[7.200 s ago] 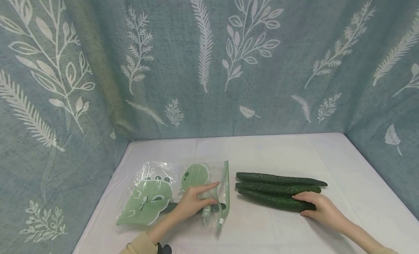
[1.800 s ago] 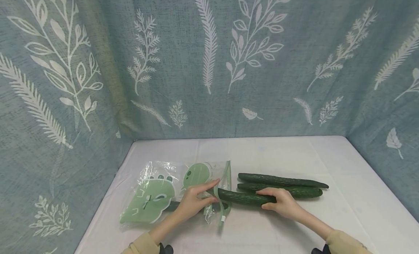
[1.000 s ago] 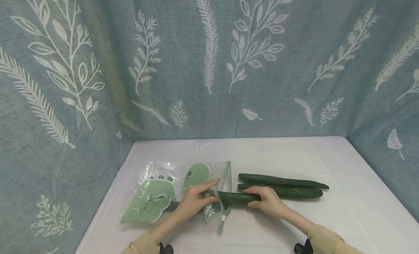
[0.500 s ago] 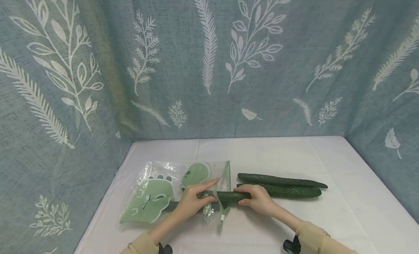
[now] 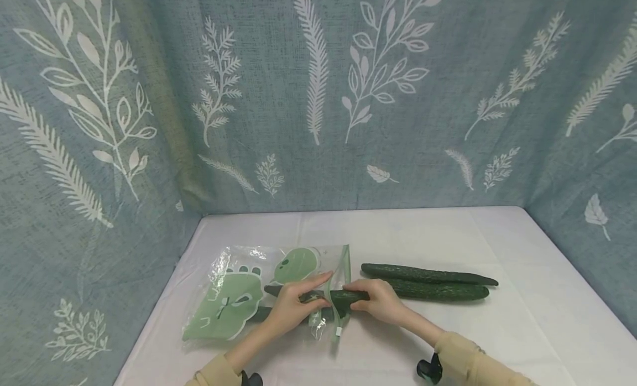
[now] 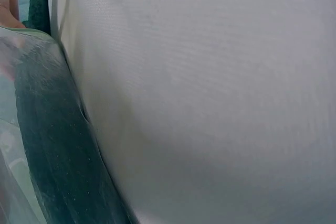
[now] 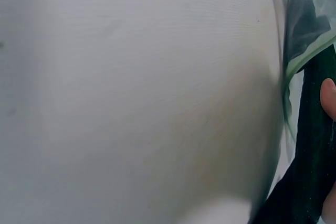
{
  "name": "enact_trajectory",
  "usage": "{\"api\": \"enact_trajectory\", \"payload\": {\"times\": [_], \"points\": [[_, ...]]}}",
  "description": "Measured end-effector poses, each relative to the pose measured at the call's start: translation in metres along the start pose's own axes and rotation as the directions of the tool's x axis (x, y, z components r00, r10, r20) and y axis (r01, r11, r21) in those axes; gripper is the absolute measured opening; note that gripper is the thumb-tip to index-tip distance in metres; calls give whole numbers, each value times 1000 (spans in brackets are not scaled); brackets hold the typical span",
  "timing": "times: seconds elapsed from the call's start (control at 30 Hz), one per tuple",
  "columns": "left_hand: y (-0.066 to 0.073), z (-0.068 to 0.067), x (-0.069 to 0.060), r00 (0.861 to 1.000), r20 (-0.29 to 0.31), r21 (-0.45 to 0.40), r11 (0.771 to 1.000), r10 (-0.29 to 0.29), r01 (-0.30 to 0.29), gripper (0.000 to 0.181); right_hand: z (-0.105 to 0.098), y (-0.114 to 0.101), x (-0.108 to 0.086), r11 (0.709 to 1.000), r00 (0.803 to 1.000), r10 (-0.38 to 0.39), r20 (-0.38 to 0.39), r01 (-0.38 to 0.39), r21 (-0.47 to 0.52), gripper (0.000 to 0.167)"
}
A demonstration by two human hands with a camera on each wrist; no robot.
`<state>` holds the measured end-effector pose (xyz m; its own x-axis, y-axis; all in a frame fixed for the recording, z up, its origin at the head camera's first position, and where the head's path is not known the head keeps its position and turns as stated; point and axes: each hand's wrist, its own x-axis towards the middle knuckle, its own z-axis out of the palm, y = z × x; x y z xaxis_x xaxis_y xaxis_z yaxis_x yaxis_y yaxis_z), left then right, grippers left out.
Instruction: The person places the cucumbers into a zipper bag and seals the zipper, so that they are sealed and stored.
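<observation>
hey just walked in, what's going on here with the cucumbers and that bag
A person is bagging cucumbers. The right hand grips one cucumber, which sits partway inside a clear zip bag with green cartoon prints. The left hand is spread at the bag's open mouth. A second cucumber is already inside, while a third cucumber and a fourth cucumber lie side by side on the white tabletop.

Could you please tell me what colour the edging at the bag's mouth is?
The bag's edging is green, showing best in the head view.
</observation>
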<state>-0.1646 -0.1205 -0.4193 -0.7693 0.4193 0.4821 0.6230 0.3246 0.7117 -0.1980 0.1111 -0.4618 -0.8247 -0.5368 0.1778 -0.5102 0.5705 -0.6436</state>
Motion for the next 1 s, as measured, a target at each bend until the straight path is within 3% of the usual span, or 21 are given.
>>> {"api": "enact_trajectory", "payload": {"times": [0.53,0.83,1.0], "points": [[-3,1,-1,998,-5,-2,998,67,-67,52,21,-13,17,1000,1000,-1,-8,1,5,40],[-4,1,-1,994,-18,-4,994,108,-108,51,32,-19,26,998,1000,17,-3,-16,55,29],[-3,2,0,995,-23,-6,995,99,-99,51,36,-22,32,997,1000,6,-4,-6,79,27]]}}
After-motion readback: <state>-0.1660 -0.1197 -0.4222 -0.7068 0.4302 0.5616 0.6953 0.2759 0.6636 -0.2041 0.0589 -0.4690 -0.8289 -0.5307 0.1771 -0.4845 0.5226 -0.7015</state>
